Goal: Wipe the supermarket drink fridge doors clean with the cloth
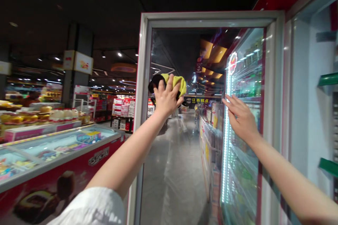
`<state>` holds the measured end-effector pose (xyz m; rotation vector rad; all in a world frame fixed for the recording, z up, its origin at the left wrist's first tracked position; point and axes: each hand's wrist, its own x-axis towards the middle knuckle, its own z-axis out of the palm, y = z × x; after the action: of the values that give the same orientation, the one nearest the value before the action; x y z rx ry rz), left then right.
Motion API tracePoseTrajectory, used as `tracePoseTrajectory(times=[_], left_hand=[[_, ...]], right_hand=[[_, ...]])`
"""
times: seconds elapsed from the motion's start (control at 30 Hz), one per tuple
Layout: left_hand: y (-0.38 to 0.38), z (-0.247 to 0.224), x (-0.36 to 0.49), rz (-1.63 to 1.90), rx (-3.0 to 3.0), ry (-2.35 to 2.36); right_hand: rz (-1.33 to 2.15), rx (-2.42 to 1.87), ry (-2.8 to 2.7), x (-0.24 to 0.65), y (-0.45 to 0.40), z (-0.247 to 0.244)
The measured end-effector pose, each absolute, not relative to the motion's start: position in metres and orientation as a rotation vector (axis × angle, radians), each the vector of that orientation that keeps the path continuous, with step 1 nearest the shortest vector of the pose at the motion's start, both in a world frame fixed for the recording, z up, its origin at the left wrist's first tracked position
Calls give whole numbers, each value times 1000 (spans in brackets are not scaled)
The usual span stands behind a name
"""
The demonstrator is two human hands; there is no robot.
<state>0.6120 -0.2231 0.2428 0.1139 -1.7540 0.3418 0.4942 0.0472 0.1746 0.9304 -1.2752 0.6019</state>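
An opened glass door point(144, 59) with a metal frame stands in front of me. My left hand point(167, 95) presses a yellow-green and dark cloth point(180, 81) against the upper left part of the glass, its fingers spread over the cloth. To the right, my right hand point(241, 117) is raised at the glass with its fingers extended and holds nothing. Whether its fingertips touch the pane I cannot tell.
At the left is a red chest freezer point(79, 168) with packaged goods under its glass top. Green-edged shelves point(329, 79) of the upright cooler are at the far right. A grey floor aisle point(176, 161) shows through the door. Boxes point(123, 109) are stacked farther back.
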Motion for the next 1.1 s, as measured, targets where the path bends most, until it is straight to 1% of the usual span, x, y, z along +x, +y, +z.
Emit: tracePoseTrajectory(times=[0.1,0.17,0.23,0.3,0.4,0.47,0.53,0.63,0.7,0.83,0.97,1.1], left_hand=[[-233,229,616,257,248,-1689],[-241,211,617,319,187,-1718],[-247,203,618,399,86,-1765],[-252,211,620,416,48,-1775],[-253,231,621,311,133,-1714],[-254,230,619,267,161,-1684],[-259,210,617,309,108,-1701],[-273,168,623,461,-26,-1779],[-284,153,634,549,-84,-1834],[-297,161,657,616,-35,-1827],[-302,174,658,527,144,-1754],[-303,180,652,476,193,-1751]], right_hand=[[609,939,-1285,496,50,169],[625,933,-1286,494,56,165],[636,928,-1278,492,60,165],[644,919,-1264,491,60,168],[650,912,-1251,494,53,172],[651,927,-1235,499,50,171],[665,939,-1222,503,49,168],[691,933,-1228,504,53,164],[694,924,-1238,502,57,164],[693,917,-1194,502,55,167],[690,931,-1139,506,49,165],[687,951,-1132,500,47,160]])
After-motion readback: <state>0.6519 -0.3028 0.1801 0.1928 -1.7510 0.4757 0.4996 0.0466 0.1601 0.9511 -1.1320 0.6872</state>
